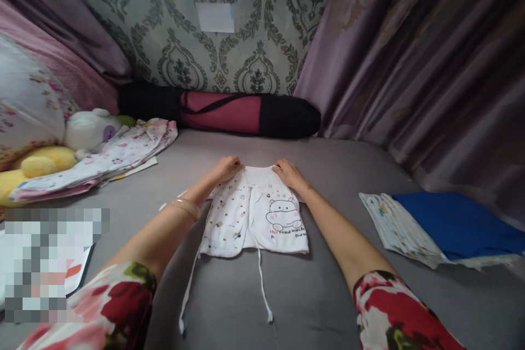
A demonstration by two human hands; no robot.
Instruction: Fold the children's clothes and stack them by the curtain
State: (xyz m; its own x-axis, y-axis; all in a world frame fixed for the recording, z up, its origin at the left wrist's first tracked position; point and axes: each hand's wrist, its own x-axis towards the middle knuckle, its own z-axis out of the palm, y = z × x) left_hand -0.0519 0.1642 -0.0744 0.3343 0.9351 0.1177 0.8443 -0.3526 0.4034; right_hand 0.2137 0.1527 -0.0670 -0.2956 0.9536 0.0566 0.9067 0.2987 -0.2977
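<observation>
The white baby shirt [254, 213] lies flat on the grey bed [328, 295]. Her left hand [226, 167] and right hand [287, 170] both pinch its shoulders. It looks light and floppy (2 loose ties trailing), best held by those top corners.

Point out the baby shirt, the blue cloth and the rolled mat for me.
baby shirt [246, 219]: head view, middle of its front.
blue cloth [455, 224]: head view, centre of its top face.
rolled mat [223, 113]: head view, its pink middle.
</observation>
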